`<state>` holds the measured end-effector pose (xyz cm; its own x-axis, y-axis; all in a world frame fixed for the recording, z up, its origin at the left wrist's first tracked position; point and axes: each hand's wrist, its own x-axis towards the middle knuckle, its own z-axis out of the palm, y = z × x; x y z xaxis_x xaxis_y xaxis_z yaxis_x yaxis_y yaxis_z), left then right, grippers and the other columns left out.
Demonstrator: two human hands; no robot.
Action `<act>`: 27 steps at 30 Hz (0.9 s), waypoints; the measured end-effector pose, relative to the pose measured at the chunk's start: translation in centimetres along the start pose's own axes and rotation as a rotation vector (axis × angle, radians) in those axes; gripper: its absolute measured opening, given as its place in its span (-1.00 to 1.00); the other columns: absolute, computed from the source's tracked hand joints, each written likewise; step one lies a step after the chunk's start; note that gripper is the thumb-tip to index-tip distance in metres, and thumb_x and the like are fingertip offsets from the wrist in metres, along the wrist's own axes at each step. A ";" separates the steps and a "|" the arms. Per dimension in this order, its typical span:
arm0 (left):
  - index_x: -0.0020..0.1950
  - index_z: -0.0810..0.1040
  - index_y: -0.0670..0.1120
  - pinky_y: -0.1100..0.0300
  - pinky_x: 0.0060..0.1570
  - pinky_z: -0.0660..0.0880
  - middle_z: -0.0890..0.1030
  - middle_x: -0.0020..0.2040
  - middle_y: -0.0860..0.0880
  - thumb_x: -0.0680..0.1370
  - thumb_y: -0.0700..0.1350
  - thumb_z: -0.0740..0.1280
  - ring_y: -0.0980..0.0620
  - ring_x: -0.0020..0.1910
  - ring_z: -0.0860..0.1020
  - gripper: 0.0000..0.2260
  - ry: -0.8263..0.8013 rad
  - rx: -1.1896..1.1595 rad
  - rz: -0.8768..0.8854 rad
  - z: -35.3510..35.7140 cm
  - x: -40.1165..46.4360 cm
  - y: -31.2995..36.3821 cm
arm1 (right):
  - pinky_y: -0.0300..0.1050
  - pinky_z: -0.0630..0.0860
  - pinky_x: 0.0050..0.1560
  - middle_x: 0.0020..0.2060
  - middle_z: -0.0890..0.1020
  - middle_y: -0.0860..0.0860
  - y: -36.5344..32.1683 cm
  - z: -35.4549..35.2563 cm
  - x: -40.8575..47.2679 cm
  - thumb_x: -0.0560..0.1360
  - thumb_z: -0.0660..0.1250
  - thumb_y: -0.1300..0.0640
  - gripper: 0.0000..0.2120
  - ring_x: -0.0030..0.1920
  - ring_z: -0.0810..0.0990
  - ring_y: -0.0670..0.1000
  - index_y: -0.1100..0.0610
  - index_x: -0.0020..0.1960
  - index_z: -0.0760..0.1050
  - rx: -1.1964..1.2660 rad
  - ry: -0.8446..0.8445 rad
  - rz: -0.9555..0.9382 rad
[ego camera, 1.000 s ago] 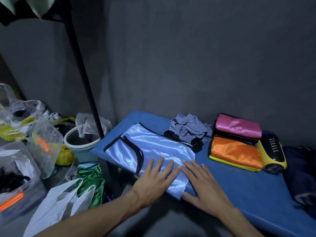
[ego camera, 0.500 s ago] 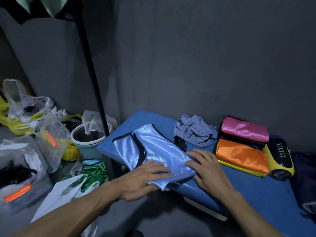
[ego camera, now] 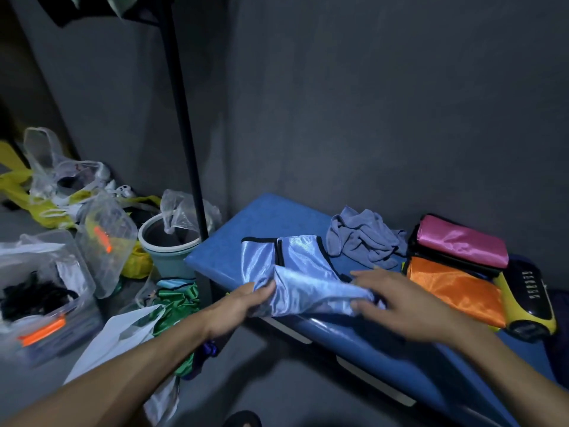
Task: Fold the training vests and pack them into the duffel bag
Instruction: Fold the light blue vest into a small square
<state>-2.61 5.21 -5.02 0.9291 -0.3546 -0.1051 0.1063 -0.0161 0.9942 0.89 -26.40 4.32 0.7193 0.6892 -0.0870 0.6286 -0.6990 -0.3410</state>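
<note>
— Nearest to me, my left hand [ego camera: 243, 306] pinches the near left edge of the light blue vest [ego camera: 295, 272], thumb and fingers curled into the fabric. My right hand [ego camera: 397, 306] grips the near right end of the same fold, thumb tucked under the cloth, fingers spread over the top

— Where does the vest sit?

— On the near left part of the blue padded bench [ego camera: 246, 223], its near edge lifted and rolled over between my two hands, the black-trimmed armholes lying flat farther back

— How do you judge it will handle?

— Very light, limp and glossy, so I expect it to slide on itself and on the bench. I would hold it by the hem corners or the black trim, where the binding gives some bite, and press the crease flat before letting go

— And beyond it?

— A crumpled grey cloth [ego camera: 363, 238] just behind the vest. To its right a folded orange vest [ego camera: 452, 288], and behind that a folded pink vest [ego camera: 462, 241] on top of something black

— Any writing?

— The yellow and black device [ego camera: 529, 300] beside the orange one carries a row of pale marks, too small for me to read. I see no brand elsewhere, and I cannot pick out the duffel bag for certain
</note>
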 end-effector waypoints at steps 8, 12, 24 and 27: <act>0.42 0.49 -0.22 -0.05 0.39 0.45 0.59 0.35 -0.23 0.60 0.10 0.27 -0.18 0.35 0.56 -0.49 0.130 -0.504 -0.056 -0.1 1.2 1.4 | -0.12 0.57 -0.05 -0.04 0.67 0.11 2.1 -3.6 5.4 0.35 0.56 0.07 -0.65 -0.10 0.65 0.00 0.17 0.08 0.61 0.850 -0.119 0.228; 0.47 0.46 -0.19 -0.11 0.48 0.35 0.55 0.41 -0.21 0.69 0.11 0.17 -0.17 0.41 0.51 -0.51 0.141 -0.570 -0.090 -0.7 1.6 1.6 | -0.11 0.62 0.06 0.14 0.70 0.12 3.0 -2.4 6.6 0.27 0.63 0.20 -0.30 0.08 0.70 0.06 0.14 0.37 0.49 1.125 -0.300 0.224; 0.39 0.54 -0.13 -0.01 0.27 0.49 0.64 0.30 -0.14 0.68 0.15 0.12 -0.09 0.28 0.62 -0.53 0.232 -0.612 -0.191 -1.5 2.6 3.0 | -0.22 0.60 -0.11 -0.06 0.76 0.01 2.1 1.6 8.3 0.48 0.51 0.28 -0.76 -0.09 0.74 -0.06 0.16 0.12 0.60 1.012 0.188 0.371; 0.32 0.59 -0.13 -0.05 0.26 0.51 0.68 0.22 -0.14 0.68 0.19 0.15 -0.10 0.21 0.66 -0.52 0.313 -0.587 -0.217 -1.9 3.5 3.3 | -0.35 0.54 -0.23 -0.19 0.75 -0.12 1.5 1.1 9.9 0.60 0.39 0.23 -0.90 -0.20 0.71 -0.17 0.15 0.11 0.63 0.940 0.300 0.367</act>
<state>1.70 5.65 -2.13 0.9142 -0.1136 -0.3891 0.3930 0.4831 0.7824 8.64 -20.48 1.93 0.9435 0.3002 -0.1406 -0.0329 -0.3375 -0.9408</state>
